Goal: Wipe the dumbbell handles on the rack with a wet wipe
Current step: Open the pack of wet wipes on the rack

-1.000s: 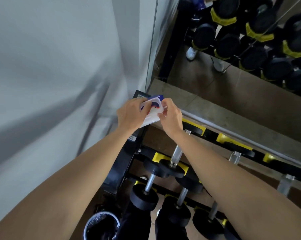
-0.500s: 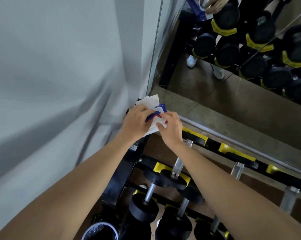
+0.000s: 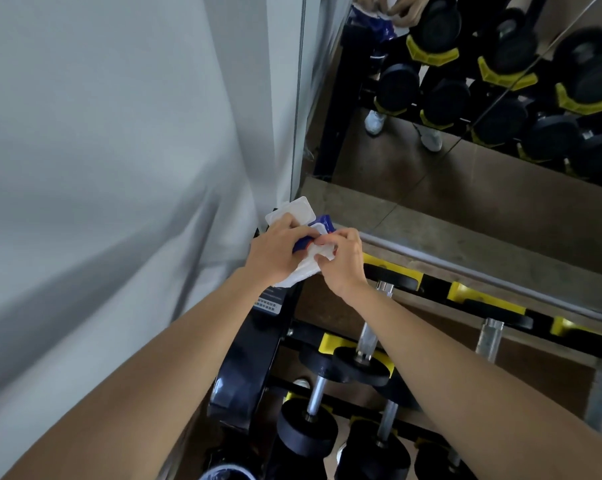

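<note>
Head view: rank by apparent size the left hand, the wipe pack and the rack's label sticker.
1. Left hand
2. Wipe pack, largely covered, so a close call with the hand
3. Label sticker, partly hidden

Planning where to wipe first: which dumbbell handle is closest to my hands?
The leftmost handle on the top row, its chrome bar ending just below your right hand; the other handles sit farther right or on the lower rows.

Small printed label [image 3: 269,304] on rack upright [image 3: 244,368], lettering too blurred to read
</note>
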A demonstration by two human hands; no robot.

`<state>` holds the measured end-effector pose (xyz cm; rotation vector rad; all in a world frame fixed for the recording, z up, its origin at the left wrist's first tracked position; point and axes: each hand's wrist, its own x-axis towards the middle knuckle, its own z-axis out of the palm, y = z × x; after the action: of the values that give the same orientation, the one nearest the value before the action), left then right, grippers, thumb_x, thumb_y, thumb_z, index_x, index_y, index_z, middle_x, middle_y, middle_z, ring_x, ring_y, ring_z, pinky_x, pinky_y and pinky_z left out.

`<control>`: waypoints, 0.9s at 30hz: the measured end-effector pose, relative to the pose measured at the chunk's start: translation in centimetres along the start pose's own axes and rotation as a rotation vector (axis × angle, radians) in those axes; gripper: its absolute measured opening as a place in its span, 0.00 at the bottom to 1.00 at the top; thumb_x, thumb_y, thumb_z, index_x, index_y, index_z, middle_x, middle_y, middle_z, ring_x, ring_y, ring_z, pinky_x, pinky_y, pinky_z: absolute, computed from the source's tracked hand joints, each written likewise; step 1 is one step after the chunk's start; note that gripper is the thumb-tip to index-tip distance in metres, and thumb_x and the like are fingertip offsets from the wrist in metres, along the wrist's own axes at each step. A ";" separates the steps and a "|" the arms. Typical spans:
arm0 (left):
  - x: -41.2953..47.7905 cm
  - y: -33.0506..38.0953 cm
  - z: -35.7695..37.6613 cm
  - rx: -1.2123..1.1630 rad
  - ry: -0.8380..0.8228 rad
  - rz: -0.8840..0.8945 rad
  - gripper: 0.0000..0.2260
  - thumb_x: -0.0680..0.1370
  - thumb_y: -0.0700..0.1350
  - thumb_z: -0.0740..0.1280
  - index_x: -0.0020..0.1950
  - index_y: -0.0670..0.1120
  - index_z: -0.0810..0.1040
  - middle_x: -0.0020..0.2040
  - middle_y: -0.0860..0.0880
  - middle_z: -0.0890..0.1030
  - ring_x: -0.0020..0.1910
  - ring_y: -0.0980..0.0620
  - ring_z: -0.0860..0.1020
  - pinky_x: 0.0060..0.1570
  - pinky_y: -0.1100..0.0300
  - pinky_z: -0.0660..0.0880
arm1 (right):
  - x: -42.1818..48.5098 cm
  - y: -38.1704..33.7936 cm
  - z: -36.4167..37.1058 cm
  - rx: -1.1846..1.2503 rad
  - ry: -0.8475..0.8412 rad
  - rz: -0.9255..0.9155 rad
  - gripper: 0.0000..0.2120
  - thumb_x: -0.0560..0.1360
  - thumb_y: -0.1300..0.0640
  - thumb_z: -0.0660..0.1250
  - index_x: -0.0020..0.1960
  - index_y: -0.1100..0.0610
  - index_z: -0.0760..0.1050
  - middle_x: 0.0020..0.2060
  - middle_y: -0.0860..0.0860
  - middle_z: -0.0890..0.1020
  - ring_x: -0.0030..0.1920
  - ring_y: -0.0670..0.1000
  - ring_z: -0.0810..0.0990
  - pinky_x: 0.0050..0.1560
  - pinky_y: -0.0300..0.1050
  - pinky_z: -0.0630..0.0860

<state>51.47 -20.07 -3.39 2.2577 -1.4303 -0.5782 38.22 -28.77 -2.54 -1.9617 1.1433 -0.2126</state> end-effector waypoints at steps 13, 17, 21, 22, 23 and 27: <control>2.6 0.5 -2.6 0.301 -0.063 0.357 0.06 0.81 0.52 0.68 0.57 0.55 0.81 0.56 0.52 0.77 0.52 0.52 0.76 0.41 0.62 0.69 | 0.2 0.7 -0.8 0.134 0.060 0.038 0.08 0.75 0.62 0.74 0.54 0.56 0.79 0.48 0.48 0.82 0.48 0.49 0.80 0.51 0.42 0.79; 3.6 0.8 -2.6 0.367 -0.107 0.453 0.02 0.81 0.48 0.69 0.53 0.53 0.80 0.54 0.52 0.79 0.51 0.51 0.78 0.41 0.62 0.71 | 0.5 0.8 -0.6 0.127 0.066 0.032 0.06 0.77 0.61 0.72 0.53 0.55 0.80 0.47 0.48 0.82 0.48 0.48 0.79 0.50 0.39 0.77; 3.2 0.8 -2.0 0.397 -0.110 0.398 0.09 0.79 0.46 0.72 0.58 0.52 0.78 0.57 0.51 0.79 0.53 0.49 0.80 0.48 0.55 0.80 | 0.8 0.6 -0.5 0.198 0.090 0.084 0.03 0.78 0.63 0.70 0.50 0.57 0.80 0.45 0.51 0.82 0.46 0.51 0.78 0.44 0.33 0.74; 3.0 0.8 -1.9 0.420 -0.125 0.391 0.12 0.78 0.46 0.73 0.60 0.52 0.77 0.58 0.50 0.78 0.54 0.50 0.79 0.48 0.53 0.81 | 1.0 0.6 -0.5 0.205 0.092 0.091 0.03 0.78 0.63 0.70 0.49 0.57 0.80 0.45 0.52 0.82 0.45 0.52 0.78 0.44 0.34 0.74; 3.0 0.7 -1.8 0.444 -0.139 0.390 0.15 0.77 0.46 0.74 0.61 0.51 0.76 0.60 0.50 0.77 0.55 0.50 0.79 0.48 0.54 0.81 | 1.2 0.6 -0.4 0.200 0.092 0.092 0.04 0.78 0.64 0.69 0.48 0.56 0.80 0.44 0.51 0.82 0.45 0.52 0.79 0.44 0.36 0.76; 3.3 0.5 -1.6 0.495 -0.187 0.401 0.19 0.77 0.46 0.74 0.66 0.48 0.73 0.64 0.48 0.76 0.59 0.48 0.78 0.51 0.57 0.81 | 1.7 0.7 -0.2 0.181 0.095 0.100 0.05 0.78 0.63 0.70 0.47 0.54 0.81 0.42 0.49 0.82 0.44 0.51 0.80 0.49 0.46 0.82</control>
<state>53.28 -23.06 -2.20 2.1951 -2.2546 -0.3349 38.65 -30.42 -3.40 -1.7469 1.2351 -0.3473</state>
